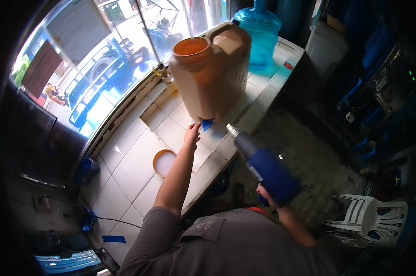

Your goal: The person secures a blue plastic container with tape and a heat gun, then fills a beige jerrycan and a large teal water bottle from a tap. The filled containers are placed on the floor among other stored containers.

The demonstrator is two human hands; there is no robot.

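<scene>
My left hand (192,134) reaches to the foot of a large tan plastic jug (211,79), its fingertips pinching the edge of a small piece of blue plastic film (207,124). Whether the film is fixed to the jug cannot be made out. The jug stands upright with its wide orange mouth uncovered, and a clear stream comes down into it from above. In my right hand (268,196) is a blue and black heat gun (268,169). Its metal nozzle points towards the jug's base, a short gap away from the film.
A round orange-rimmed lid (164,163) lies on the white tiled counter (120,179). A blue water bottle (259,38) stands behind the jug, near a brass valve (165,74) by the window. Blue strips (113,239) and a cable lie left. White plastic chairs (370,217) stand right.
</scene>
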